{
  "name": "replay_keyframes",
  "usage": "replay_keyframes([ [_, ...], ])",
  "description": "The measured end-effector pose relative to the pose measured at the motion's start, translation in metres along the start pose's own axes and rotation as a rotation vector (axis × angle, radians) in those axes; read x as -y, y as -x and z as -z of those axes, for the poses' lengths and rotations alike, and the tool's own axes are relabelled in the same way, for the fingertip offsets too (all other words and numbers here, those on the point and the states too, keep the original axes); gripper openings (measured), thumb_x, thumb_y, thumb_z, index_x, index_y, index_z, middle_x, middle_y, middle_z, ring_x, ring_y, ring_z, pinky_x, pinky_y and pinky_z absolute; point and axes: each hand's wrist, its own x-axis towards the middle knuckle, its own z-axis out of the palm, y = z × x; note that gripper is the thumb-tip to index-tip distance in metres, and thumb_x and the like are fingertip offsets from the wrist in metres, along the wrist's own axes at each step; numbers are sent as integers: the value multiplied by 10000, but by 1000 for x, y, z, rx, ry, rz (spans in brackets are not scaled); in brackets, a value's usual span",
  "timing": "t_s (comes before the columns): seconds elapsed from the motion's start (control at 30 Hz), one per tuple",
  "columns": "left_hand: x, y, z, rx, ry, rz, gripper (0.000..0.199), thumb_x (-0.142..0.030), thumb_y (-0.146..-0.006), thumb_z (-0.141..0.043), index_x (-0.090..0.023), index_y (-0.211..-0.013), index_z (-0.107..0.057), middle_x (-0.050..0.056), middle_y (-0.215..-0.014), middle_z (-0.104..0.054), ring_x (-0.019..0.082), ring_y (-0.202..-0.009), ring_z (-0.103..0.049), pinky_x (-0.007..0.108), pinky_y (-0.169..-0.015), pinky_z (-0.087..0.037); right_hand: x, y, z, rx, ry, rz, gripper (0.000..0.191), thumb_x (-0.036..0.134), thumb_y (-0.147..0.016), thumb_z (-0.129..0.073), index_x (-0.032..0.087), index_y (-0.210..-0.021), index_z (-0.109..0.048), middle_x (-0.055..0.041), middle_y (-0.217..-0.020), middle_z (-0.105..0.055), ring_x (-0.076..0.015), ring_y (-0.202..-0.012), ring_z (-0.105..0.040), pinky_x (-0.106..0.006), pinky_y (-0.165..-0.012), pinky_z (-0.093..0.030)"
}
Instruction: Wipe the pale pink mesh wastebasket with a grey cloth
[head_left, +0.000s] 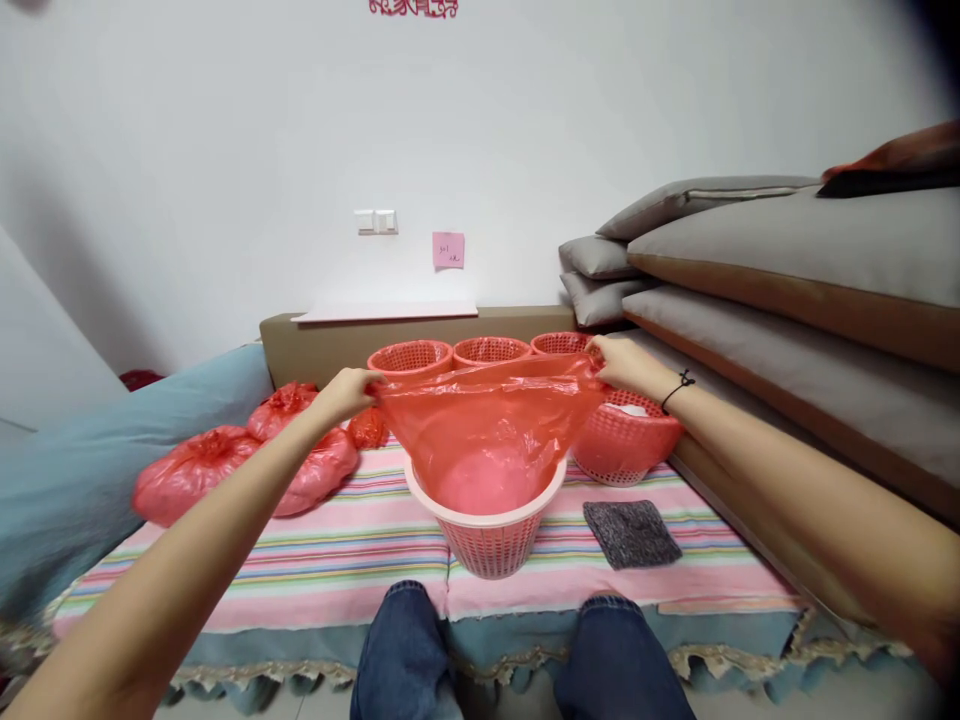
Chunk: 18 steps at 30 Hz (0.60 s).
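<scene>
- Head view, far left: a few puffy red bundles (195, 465) sit on the striped cloth (330, 575); they look soft and squashy, contents too hidden to tell, so I'd lift those by the gathered tops
- left hand (346, 393) next; fingers pinched on the upper left corner of the red plastic bag (487, 410), pretty tight grip imo
- bag itself is spread between both hands, lower part dipping into the mouth of the pale basket (491, 548); film looks super light, floppy and kinda slippery, probably easy to tear if yanked; top corners seem the best hold, as a pinch mid-sheet would likely just bunch it up
- that basket stands upright on the cloth, in front of the knees; lattice plastic, probably light but stiff, so grab the rim
- right hand (619, 362) pinches the upper right corner; wrist has a dark cord (679, 390)
- below that hand is a red-covered basket (624, 445); nearer the person lies a dark grey cloth (634, 533), likely soft and easy to scrunch anywhere
</scene>
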Motion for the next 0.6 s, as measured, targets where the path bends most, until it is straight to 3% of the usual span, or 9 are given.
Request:
replay_keyframes([
  [0.07, 5, -6, 7, -68, -27, 47, 81, -296, -598, -738, -230, -645, -735, 43, -655, -722, 278, -732, -696, 344, -764, -513, -17, -2, 21, -34, -123, -48, 466, 20, -668, -653, 149, -1116, -645, -95, -955, -760, -234, -752, -704, -295, -643, -526],
  [0.13, 18, -7, 16, -164, 25, 130, 69, -297, -609, -731, -228, -614, -725, 40, -640, -717, 272, -713, -697, 333, -741, -515, -38, -1, 43, -126, -229, -92, 447, 36, -677, -680, 144, -1110, -648, -102, -953, -757, -215, -703, -696, -303, -628, -547],
  [0.23, 45, 3, 19, -369, 292, 276, 165, -349, -639, -749, -202, -710, -717, 51, -701, -721, 258, -752, -701, 326, -731, -542, -62, 7, 56, -287, -387, -96, 333, 251, -788, -721, 153, -1101, -663, -139, -1016, -744, -229, -736, -708, -361, -672, -591],
  [0.33, 67, 21, 2, -503, 732, 364, 358, -419, -704, -756, -185, -963, -682, 95, -990, -741, 238, -913, -710, 342, -792, -573, -60, 24, 33, -196, -534, 25, 544, 531, -798, -722, 203, -1224, -636, -150, -1230, -691, -316, -1017, -705, -471, -866, -604],
  [0.4, 70, 33, -18, -411, 892, 359, 531, -416, -698, -800, -217, -1157, -622, 131, -1282, -662, 245, -1071, -684, 377, -877, -572, -47, 38, 8, -84, -512, 165, 807, 609, -734, -757, 244, -1409, -509, -146, -1448, -554, -374, -1281, -569, -535, -1043, -514],
  [0.47, 64, 42, -40, -275, 893, 331, 735, -341, -632, -871, -251, -1289, -554, 158, -1447, -551, 278, -1206, -629, 415, -972, -542, -29, 50, -15, -105, -401, 261, 984, 627, -715, -771, 256, -1524, -351, -155, -1602, -345, -397, -1445, -370, -579, -1144, -397],
  [0.53, 51, 44, -61, -207, 872, 219, 883, -279, -575, -909, -255, -1362, -509, 170, -1495, -504, 312, -1325, -544, 444, -1056, -492, -13, 55, -28, -157, -243, 379, 874, 606, -778, -731, 272, -1507, -382, -131, -1666, -186, -384, -1513, -219, -588, -1192, -307],
  [0.6, 36, 39, -75, -241, 866, 115, 908, -254, -550, -915, -243, -1367, -519, 159, -1474, -531, 329, -1342, -526, 465, -1080, -470, -1, 51, -31, -197, -66, 479, 587, 556, -855, -673, 265, -1354, -564, -105, -1671, -182, -379, -1530, -152, -602, -1210, -241],
])
